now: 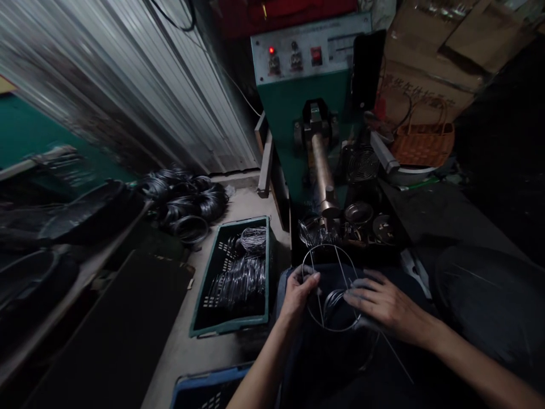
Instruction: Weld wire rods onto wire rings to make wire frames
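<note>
A round wire frame with two straight wires across it (339,266) is held up over the person's lap. My left hand (300,288) pinches its left side between thumb and fingers. On the right side, my right hand (381,302) has its fingers stretched out against the ring and over a small coil of wire rings (333,300) in the lap. Whether the right fingertips grip anything is hard to tell in the dim light. A thin straight wire (398,358) sticks out below the right hand.
Ahead stands a green machine (279,113) with a metal arm (322,170) and a lit red lamp. Left are a green crate (229,326) of wire parts, a blue crate (183,386) and black wire coils (187,199). Back right are a woven basket (423,145) and cardboard (430,62).
</note>
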The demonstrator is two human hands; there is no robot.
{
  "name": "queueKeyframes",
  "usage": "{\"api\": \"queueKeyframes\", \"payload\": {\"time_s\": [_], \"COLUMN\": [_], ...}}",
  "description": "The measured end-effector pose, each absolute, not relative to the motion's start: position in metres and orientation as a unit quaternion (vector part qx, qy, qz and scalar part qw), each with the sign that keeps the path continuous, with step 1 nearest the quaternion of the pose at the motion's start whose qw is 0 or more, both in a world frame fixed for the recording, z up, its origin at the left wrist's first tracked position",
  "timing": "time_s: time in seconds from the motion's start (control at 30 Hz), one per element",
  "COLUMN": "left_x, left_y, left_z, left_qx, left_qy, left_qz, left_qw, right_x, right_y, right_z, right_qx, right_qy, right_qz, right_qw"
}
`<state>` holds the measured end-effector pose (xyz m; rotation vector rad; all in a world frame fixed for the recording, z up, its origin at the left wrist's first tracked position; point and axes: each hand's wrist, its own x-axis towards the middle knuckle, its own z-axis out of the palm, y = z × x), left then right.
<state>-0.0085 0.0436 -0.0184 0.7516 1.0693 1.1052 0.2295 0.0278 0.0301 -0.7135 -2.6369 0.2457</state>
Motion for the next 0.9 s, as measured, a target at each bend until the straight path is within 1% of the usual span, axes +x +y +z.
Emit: {"api": "queueKeyframes", "payload": {"time_s": [0.27,0.57,0.9], "left_x": [-0.010,-0.007,-0.009], "left_y": [0.051,0.066,0.066], "left_z": [-0.017,-0.002,-0.003], "left_qx": [0.296,0.272,0.287], "left_qy": [0.452,0.443,0.460], "left_qz": [0.513,0.535,0.529], "left_qw": [0.666,0.666,0.653], "right_x": [0.227,0.224,0.223], "right_y": [0.042,0.063,0.065], "right_z": [0.031,0.038,0.038], "right_qx": [-0.269,-0.264,-0.262], "right_qy": [-0.939,-0.938,-0.932], "right_qz": [0.118,0.120,0.134], "right_qw": [0.178,0.188,0.210]}}
